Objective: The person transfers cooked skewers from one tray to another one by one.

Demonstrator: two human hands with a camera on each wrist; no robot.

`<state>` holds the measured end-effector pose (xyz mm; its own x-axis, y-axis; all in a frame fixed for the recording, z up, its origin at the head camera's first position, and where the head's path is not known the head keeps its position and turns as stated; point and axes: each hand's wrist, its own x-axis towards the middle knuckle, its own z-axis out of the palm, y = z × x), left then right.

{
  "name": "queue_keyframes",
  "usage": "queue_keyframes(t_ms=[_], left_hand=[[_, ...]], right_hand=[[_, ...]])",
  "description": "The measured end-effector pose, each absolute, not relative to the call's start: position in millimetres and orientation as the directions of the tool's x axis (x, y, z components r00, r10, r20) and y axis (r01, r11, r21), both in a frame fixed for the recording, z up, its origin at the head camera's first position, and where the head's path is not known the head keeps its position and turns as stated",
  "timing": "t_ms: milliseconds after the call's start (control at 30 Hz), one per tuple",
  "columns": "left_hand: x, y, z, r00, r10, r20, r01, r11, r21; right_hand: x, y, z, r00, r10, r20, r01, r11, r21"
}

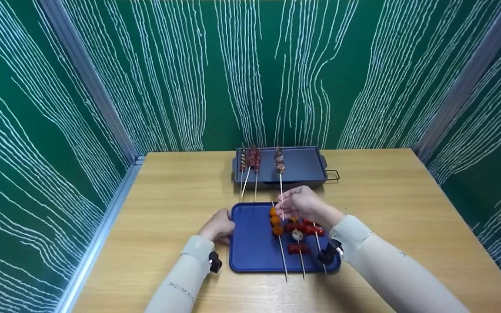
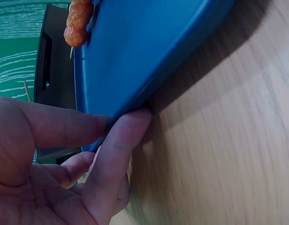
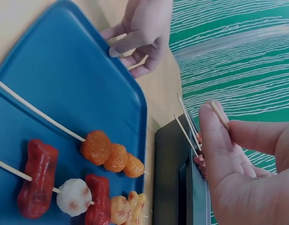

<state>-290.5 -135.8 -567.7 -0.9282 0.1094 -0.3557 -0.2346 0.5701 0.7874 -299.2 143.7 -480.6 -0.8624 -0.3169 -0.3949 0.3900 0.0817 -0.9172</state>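
Note:
My left hand (image 1: 220,226) pinches the left rim of the blue tray (image 1: 250,248) between thumb and fingers, as the left wrist view shows closely. My right hand (image 1: 300,203) is above the tray's far side, pinching the bare stick end of a meat skewer (image 1: 279,161). That skewer's browned chunks are over the dark grill pan (image 1: 305,163); whether they touch it I cannot tell. On the tray lie a skewer of orange balls (image 3: 95,147), a skewer of red sausage pieces with a white ball (image 3: 73,197), and another red sausage skewer (image 1: 315,229), partly hidden by my right wrist.
Several thin meat skewers (image 1: 254,160) lie at the grill pan's left end, sticks overhanging its front edge. A wire handle (image 1: 333,175) juts from its right side. The wooden table (image 1: 181,182) meets green, white-streaked walls (image 1: 233,78) at the back and sides.

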Motion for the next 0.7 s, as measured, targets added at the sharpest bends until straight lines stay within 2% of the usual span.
queue_keyframes(t_ms=[700], left_hand=[[-292, -136, -571, -0.935, 0.113, -0.336, -0.211, 0.583, 0.785]], right_hand=[[-277, 144, -484, -0.846, -0.336, -0.414, 0.396, 0.124, -0.91]])
